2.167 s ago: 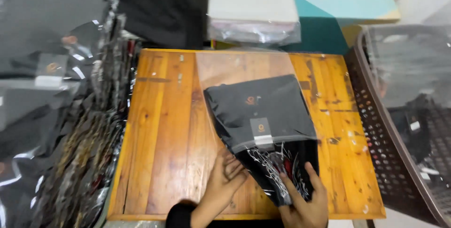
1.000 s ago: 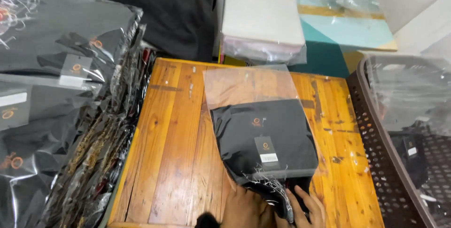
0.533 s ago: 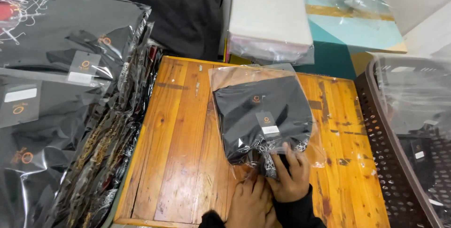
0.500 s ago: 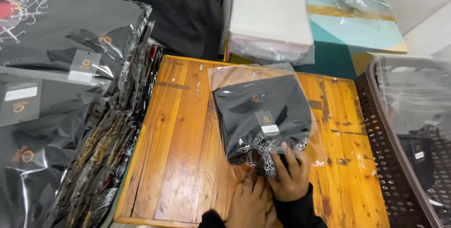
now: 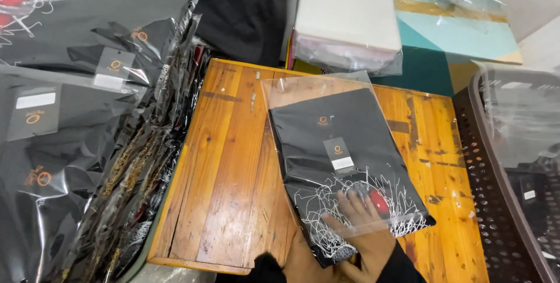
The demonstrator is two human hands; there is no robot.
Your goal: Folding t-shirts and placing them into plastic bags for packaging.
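My right hand (image 5: pixel 364 224) lies flat, fingers spread, on the near end of a folded black shirt with a white scribbled print and a red spot, sealed in a clear plastic bag (image 5: pixel 341 154). It presses the bag down rather than gripping it. My left hand (image 5: pixel 306 257) sits just beside it at the bag's near left corner, touching the plastic edge; most of it is hidden under my dark sleeve and the bag, so I cannot tell whether its fingers are curled or loose.

The bagged shirt lies on the orange-brown wooden slatted desk (image 5: pixel 227 178), slightly turned, with its open flap pointing away from me. A small dark card tag with a white label (image 5: pixel 340 156) shows through the plastic near the shirt's middle.

To my left, touching the desk's edge, stands a tall stack of black shirts in clear bags (image 5: pixel 87 119). To my right, just beside the desk, is a dark brown perforated plastic basket (image 5: pixel 493 201) lined with clear plastic. Beyond the far edge sits a pile of empty clear bags under a white sheet (image 5: pixel 347 20).
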